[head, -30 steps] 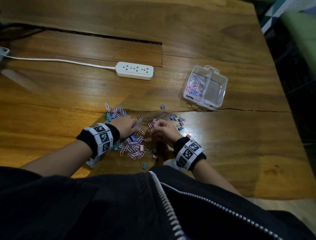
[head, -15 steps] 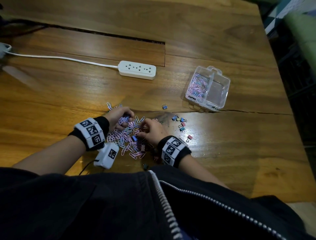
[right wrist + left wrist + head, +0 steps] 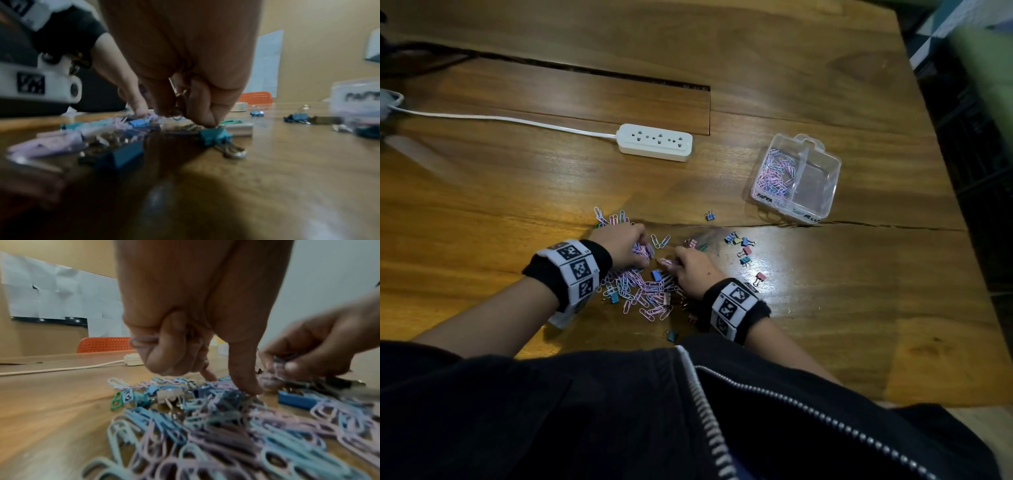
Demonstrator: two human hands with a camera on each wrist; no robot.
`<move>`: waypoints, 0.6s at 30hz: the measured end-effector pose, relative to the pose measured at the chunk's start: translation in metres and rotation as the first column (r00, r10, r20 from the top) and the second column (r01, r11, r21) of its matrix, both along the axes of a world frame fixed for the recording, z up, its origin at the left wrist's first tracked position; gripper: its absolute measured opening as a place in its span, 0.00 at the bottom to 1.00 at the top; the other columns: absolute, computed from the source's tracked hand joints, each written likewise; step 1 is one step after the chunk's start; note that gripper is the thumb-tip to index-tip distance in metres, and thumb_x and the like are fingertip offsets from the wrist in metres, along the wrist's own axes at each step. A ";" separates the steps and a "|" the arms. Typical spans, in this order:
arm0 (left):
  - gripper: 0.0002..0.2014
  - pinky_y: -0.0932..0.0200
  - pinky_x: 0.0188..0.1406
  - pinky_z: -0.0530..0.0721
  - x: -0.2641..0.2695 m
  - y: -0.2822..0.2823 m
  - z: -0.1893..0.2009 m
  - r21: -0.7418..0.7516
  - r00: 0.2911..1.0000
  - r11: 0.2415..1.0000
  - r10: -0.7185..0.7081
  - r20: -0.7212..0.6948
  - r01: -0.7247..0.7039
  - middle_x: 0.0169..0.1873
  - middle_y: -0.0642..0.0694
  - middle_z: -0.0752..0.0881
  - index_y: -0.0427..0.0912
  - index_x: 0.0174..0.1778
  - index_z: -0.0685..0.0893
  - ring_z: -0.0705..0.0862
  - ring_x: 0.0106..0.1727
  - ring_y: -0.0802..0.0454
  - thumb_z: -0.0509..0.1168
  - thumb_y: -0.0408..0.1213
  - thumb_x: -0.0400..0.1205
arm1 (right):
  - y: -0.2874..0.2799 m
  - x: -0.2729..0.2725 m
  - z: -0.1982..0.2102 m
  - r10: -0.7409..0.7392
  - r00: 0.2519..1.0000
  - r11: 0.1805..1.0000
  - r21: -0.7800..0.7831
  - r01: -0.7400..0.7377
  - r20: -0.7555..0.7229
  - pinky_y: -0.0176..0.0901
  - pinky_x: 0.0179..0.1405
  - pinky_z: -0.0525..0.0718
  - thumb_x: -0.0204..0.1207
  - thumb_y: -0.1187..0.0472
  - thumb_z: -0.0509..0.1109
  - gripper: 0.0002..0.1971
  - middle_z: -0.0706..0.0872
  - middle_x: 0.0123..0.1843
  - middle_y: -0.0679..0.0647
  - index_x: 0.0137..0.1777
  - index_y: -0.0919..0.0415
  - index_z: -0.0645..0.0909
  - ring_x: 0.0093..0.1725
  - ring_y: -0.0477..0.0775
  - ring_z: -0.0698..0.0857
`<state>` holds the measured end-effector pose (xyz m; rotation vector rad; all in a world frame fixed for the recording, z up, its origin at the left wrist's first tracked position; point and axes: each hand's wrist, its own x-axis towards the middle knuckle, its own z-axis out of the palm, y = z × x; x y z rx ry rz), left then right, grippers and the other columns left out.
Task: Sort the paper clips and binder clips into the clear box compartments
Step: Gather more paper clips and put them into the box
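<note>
A heap of pink and blue paper clips [image 3: 643, 291] mixed with small binder clips lies on the wooden table in front of me. My left hand [image 3: 625, 245] works at the heap's far edge, its curled fingers holding several pink paper clips [image 3: 144, 341]. My right hand [image 3: 688, 270] pinches paper clips [image 3: 273, 368] at the heap's right side, its fingertips down among the clips. A group of loose binder clips [image 3: 741, 246] lies to the right. The clear box [image 3: 796, 178] stands far right, paper clips in its left compartment, nothing visible in its right one.
A white power strip [image 3: 655, 142] with its cable [image 3: 500, 118] runs across the table beyond the heap. One blue binder clip [image 3: 710, 215] lies alone between heap and box. A crack [image 3: 859, 224] crosses the tabletop. The table's right edge is near the box.
Both hands shifted within the heap: the left moved to its far edge and gathered clips, the right moved left, then back toward the middle. The box has not moved.
</note>
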<state>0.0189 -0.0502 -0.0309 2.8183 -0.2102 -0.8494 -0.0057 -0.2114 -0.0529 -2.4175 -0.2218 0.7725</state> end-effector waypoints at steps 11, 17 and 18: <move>0.12 0.61 0.32 0.76 0.005 0.000 -0.005 -0.185 0.980 0.980 0.042 -0.195 -0.079 0.35 0.48 0.78 0.44 0.40 0.73 0.78 0.36 0.50 0.57 0.48 0.83 | -0.064 0.007 0.031 -0.266 0.943 0.895 0.314 0.318 -0.198 0.27 0.20 0.69 0.84 0.60 0.54 0.10 0.70 0.33 0.48 0.40 0.57 0.69 0.28 0.44 0.67; 0.14 0.72 0.09 0.64 0.030 -0.013 0.023 -0.498 0.782 0.641 0.281 -0.556 -0.585 0.26 0.49 0.68 0.44 0.37 0.70 0.67 0.16 0.60 0.51 0.45 0.86 | -0.102 0.049 0.054 -0.480 0.850 0.749 0.403 0.526 -0.217 0.30 0.13 0.63 0.84 0.57 0.53 0.13 0.67 0.29 0.49 0.36 0.53 0.66 0.21 0.44 0.64; 0.14 0.72 0.08 0.64 0.036 -0.019 0.028 -0.531 0.738 0.544 0.287 -0.610 -0.650 0.26 0.50 0.67 0.43 0.35 0.69 0.66 0.14 0.62 0.51 0.43 0.86 | -0.107 0.060 0.057 -0.527 0.826 0.722 0.406 0.559 -0.199 0.30 0.13 0.63 0.84 0.58 0.53 0.14 0.67 0.30 0.50 0.35 0.53 0.65 0.23 0.45 0.64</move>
